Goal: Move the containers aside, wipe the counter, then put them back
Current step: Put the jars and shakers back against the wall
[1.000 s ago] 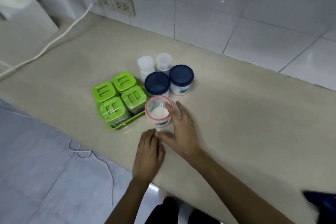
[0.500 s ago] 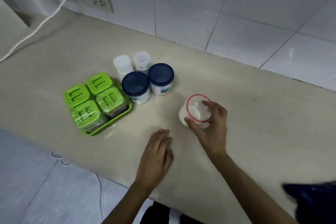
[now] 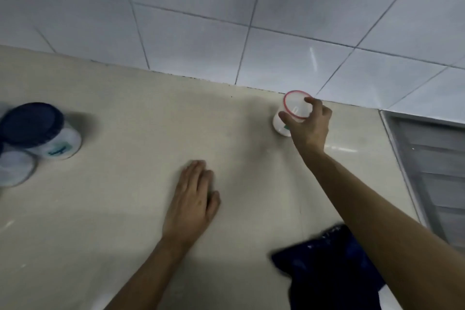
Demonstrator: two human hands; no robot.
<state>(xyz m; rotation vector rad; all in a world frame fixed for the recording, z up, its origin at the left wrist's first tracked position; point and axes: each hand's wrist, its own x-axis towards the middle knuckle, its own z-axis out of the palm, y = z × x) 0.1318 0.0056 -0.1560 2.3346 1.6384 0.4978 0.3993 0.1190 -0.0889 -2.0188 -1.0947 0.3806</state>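
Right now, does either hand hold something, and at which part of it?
The right hand holds the red-rimmed container by its top rim, with fingers on either side. The left hand lies flat on the counter, holding nothing.

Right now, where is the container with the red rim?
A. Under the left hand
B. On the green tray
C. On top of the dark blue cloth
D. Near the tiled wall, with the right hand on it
D: the right hand grips the container with the red rim close to the tiled wall, while the left hand lies flat on the counter.
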